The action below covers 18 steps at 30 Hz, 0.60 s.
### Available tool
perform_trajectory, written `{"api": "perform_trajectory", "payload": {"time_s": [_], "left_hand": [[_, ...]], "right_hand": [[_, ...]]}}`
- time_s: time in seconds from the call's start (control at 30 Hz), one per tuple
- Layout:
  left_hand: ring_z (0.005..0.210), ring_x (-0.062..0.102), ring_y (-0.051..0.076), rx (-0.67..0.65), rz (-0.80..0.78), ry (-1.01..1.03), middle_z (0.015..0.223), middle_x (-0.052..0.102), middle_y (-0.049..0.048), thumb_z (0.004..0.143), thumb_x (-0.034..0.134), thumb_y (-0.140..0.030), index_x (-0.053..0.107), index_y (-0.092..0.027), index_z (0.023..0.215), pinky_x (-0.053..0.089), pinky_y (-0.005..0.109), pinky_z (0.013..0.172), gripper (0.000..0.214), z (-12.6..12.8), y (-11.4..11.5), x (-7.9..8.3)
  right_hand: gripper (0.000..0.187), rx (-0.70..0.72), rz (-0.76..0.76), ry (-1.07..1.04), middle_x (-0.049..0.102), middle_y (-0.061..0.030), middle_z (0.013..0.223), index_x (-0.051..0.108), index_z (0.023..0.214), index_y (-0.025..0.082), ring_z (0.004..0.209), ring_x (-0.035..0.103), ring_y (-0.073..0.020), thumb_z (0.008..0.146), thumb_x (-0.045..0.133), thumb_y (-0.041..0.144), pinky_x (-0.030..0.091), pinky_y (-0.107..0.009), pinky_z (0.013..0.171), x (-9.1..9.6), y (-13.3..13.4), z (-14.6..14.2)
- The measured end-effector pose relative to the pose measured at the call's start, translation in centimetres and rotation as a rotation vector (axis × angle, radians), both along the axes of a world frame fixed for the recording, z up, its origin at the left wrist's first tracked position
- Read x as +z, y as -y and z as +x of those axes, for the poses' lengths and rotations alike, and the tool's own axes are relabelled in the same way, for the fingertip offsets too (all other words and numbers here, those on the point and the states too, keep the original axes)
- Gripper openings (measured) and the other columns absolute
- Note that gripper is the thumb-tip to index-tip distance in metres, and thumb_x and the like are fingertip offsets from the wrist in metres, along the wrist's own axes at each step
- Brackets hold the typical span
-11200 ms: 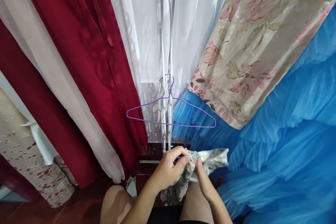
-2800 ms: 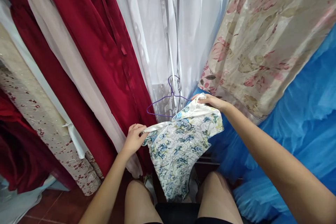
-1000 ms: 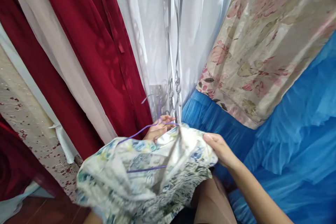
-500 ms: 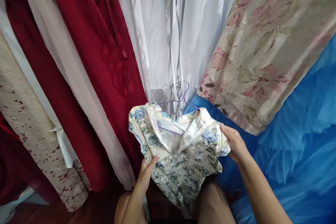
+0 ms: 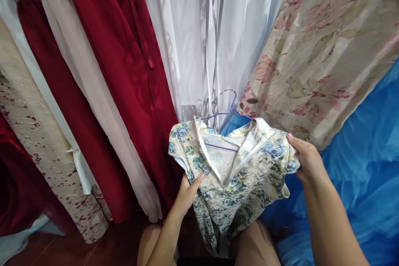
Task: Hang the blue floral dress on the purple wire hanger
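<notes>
A floral blouse (image 5: 230, 183) with blue and yellow flowers and a V-shaped collar hangs on a purple hanger (image 5: 233, 108) in front of me. The hanger's hook points up from the neckline, and its lower bar shows inside the opening. My left hand (image 5: 188, 193) is closed on the blouse's left side below the sleeve, thumb on the front. With my right hand (image 5: 307, 158) I pinch the edge of the right short sleeve. Fingers behind the cloth are hidden on both hands.
Long red dresses (image 5: 124, 75) hang at the left beside a beige sequined dress (image 5: 40, 145). White gowns (image 5: 183, 41) hang straight ahead. A pink-flowered dress (image 5: 311, 58) and blue tulle (image 5: 358, 199) fill the right. My knees are below, above a dark tiled floor (image 5: 71, 251).
Both hands have carried the blouse and hanger to the right and slightly up. Its front now faces me more, and the hook shows more clearly. Both grips stay the same.
</notes>
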State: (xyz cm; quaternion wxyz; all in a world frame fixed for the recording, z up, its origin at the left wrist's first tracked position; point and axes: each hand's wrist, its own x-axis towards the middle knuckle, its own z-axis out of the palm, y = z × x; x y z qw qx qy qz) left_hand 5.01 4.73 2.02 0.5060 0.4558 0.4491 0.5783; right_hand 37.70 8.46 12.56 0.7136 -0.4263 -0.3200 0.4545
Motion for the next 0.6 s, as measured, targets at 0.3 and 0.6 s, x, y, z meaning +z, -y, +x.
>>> {"api": "perform_trajectory", "payload": {"time_s": [0.3,0.6], "left_hand": [[0.127,0.057,0.032,0.257,-0.099,0.099,0.127,0.068,0.0125,0.074,0.083,-0.042,0.065,-0.017,0.120,0.037,0.044,0.113,0.055,-1.9,-0.1,-2.9],[0.130,0.055,0.033,0.191,-0.157,0.087,0.125,0.070,0.0132,0.073,0.083,-0.044,0.068,-0.015,0.119,0.037,0.044,0.114,0.056,-3.7,3.3,-5.1]], "right_hand": [[0.036,0.281,-0.045,0.080,0.075,-0.0077,0.069,0.075,0.081,0.016,0.058,0.069,-0.0239,0.072,0.080,0.051,0.048,-0.028,0.045,-3.2,0.6,-2.6],[0.038,-0.495,0.045,0.231,0.073,-0.0045,0.103,0.073,0.105,0.018,0.086,0.065,-0.0184,0.083,0.068,0.049,0.052,-0.026,0.072,-12.8,3.1,-4.3]]}}
